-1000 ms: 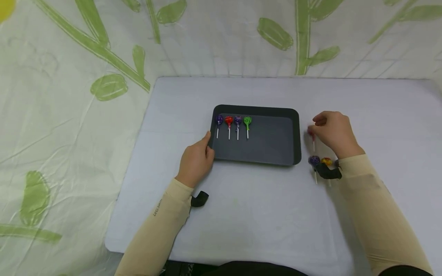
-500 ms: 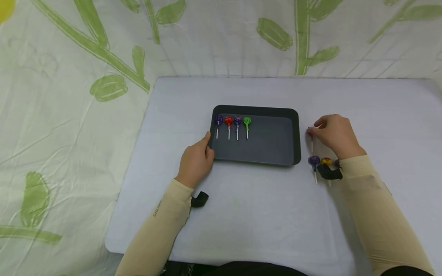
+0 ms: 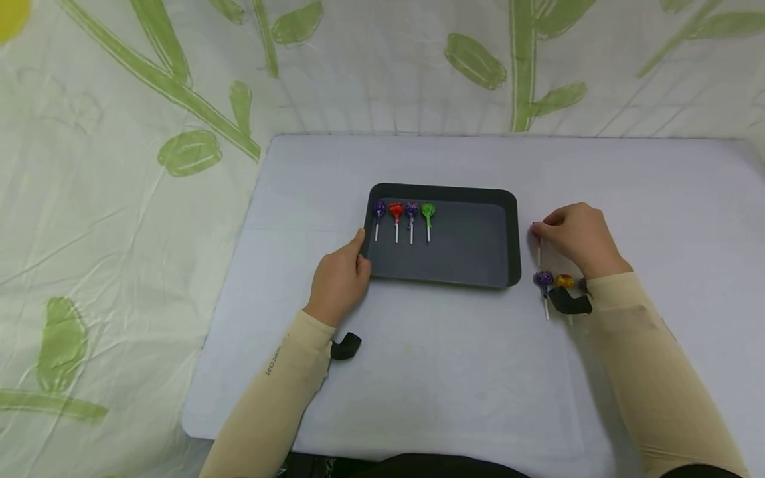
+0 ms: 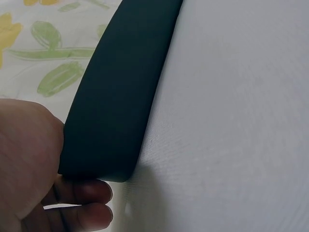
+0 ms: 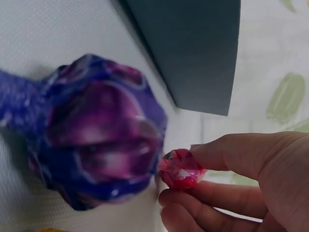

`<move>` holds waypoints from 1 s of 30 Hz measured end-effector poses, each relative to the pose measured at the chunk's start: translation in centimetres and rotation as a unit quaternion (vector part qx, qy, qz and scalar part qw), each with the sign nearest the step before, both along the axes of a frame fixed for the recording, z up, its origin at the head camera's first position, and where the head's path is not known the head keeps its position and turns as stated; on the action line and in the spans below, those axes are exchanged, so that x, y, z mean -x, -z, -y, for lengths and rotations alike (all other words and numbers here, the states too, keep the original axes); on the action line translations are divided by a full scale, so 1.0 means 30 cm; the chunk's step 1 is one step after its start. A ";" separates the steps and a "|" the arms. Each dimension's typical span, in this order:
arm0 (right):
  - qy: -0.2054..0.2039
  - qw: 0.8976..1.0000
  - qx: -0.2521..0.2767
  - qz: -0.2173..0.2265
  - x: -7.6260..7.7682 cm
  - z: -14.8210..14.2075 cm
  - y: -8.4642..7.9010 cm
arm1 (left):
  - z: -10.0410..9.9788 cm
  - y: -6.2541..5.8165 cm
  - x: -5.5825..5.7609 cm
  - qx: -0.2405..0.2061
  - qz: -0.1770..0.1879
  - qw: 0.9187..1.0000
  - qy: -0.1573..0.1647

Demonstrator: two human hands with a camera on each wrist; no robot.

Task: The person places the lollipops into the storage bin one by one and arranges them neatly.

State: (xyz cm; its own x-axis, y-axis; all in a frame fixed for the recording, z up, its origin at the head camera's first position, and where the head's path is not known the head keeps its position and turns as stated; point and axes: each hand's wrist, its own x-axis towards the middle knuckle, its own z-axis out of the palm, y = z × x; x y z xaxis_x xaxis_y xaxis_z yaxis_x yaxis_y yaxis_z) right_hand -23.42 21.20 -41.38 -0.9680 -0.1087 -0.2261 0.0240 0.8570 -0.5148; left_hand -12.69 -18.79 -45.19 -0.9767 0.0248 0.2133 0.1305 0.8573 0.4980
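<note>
My left hand (image 3: 339, 275) holds the left side of a dark grey baking tray (image 3: 466, 249), thumb along the rim and fingertips low at its corner in the left wrist view. Inside lie a purple lollipop (image 3: 380, 210), a red lollipop (image 3: 396, 210), another purple lollipop (image 3: 412, 210) and a green lollipop (image 3: 427, 210), in a row with sticks toward me. To the tray's right, my right hand (image 3: 582, 238) pinches a pinkish-red lollipop (image 5: 182, 170) by its wrapped head between thumb and fingers. Its white stick points toward me.
Below the right hand, a purple lollipop (image 3: 543, 279) and a yellow lollipop (image 3: 564, 281) lie on the white table (image 3: 430, 372). A dark round thing beside them is mostly covered by the wrist strap (image 3: 569, 302). A leaf-patterned cloth (image 3: 119, 219) surrounds the table.
My right hand has shifted slightly toward me and to the left with the pinkish-red lollipop. The left hand and the tray stay in place.
</note>
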 end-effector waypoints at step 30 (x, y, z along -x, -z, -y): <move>-0.018 0.999 0.024 -0.031 0.020 0.061 -0.136 | -0.005 -0.005 -0.003 0.000 -0.004 1.000 -0.003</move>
State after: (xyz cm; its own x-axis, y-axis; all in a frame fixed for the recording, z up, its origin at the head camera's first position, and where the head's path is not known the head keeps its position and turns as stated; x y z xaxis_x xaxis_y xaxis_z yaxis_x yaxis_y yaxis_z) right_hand -24.02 19.38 -37.30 -0.9752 -0.1540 -0.1587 -0.0408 0.8306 -0.5554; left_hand -12.61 -18.65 -45.03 -0.9751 0.0191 0.2209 0.1294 0.8580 0.4970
